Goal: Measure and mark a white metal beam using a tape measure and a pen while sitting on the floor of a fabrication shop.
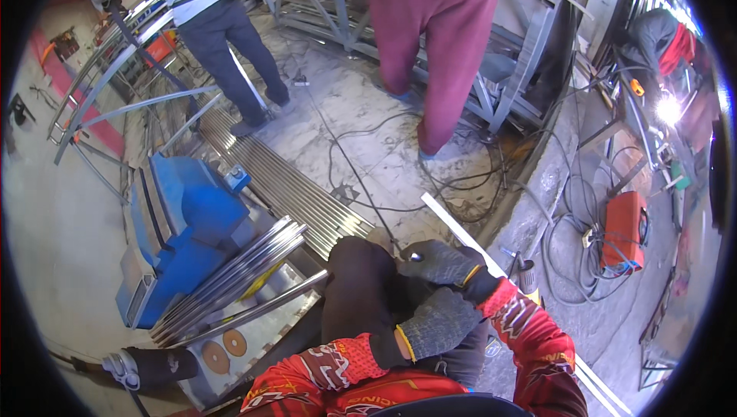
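Both of my hands wear grey knit gloves and are over my lap. My right hand (444, 262) is closed in front of my knees, and a small shiny round end (415, 257) shows at its fingers; what it belongs to is hidden. Just below it, my left hand (441, 325) lies across my thigh against the right wrist, its fingers mostly hidden. A long pale metal bar (461, 231) runs beneath my right forearm. A dark thin line, seemingly a cable, reaches from the floor towards my right hand. Beside my left knee lies a round metal tube (269, 306).
Shiny tubes (230, 279) lean by a blue machine (184, 225); more line the floor (299, 194). Two brown discs (216, 356) lie at left. A yellow-black power tool (528, 279) and red box (625, 233) with cables stand right. Two people stand ahead; another crouches by a bright light (668, 110).
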Motion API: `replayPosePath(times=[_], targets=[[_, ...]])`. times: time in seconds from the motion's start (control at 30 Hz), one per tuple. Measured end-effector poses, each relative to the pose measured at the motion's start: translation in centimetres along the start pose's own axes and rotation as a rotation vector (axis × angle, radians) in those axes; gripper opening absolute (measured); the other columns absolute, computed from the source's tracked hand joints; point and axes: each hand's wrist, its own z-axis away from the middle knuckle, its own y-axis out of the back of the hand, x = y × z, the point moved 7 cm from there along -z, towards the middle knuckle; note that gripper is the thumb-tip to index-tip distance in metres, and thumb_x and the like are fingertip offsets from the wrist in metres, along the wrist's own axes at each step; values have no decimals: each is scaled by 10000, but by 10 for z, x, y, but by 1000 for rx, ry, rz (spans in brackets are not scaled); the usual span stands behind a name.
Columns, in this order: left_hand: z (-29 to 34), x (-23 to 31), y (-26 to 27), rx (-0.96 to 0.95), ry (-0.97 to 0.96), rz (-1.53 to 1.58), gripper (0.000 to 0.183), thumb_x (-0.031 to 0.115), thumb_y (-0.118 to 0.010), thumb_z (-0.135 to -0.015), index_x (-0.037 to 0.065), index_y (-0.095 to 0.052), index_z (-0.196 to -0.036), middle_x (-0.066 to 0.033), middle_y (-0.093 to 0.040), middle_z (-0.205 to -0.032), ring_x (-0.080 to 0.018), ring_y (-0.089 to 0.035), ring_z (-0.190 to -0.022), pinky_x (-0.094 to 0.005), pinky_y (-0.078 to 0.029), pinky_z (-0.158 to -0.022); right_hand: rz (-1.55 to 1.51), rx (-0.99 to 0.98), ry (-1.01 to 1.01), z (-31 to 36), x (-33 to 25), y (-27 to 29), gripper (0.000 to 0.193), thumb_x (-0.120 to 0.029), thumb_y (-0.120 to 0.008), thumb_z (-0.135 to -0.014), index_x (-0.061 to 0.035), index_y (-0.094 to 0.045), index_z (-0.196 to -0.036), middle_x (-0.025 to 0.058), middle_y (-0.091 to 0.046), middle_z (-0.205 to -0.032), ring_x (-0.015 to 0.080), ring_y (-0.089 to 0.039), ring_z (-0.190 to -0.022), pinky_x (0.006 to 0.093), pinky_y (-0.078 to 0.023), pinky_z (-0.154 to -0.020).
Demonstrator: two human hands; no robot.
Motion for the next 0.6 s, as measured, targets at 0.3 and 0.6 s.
replayPosePath(times=[0.3, 0.6], targets=[[25, -15, -38, -177, -24, 149, 266, 227, -619, -880, 105, -669, -1110, -133, -650, -1020, -296, -645, -938, -434, -522, -800, 158, 86, -16, -11, 78, -46, 393, -304, -714, -815, -2, -677, -1064, 242, -700, -939, 387, -671, -892, 461, -516, -812], [61, -88, 65, 138, 245, 208, 269, 198, -681, -882, 55, -662, -1110, -150, -659, -1074, -344, -647, -996, -437, -530, -857, -189, 164, -38, -14, 99, -39, 350, -257, -726, -880, 28, -671, -1077, 152, -712, -870, 215, -653, -806, 375, -519, -738]])
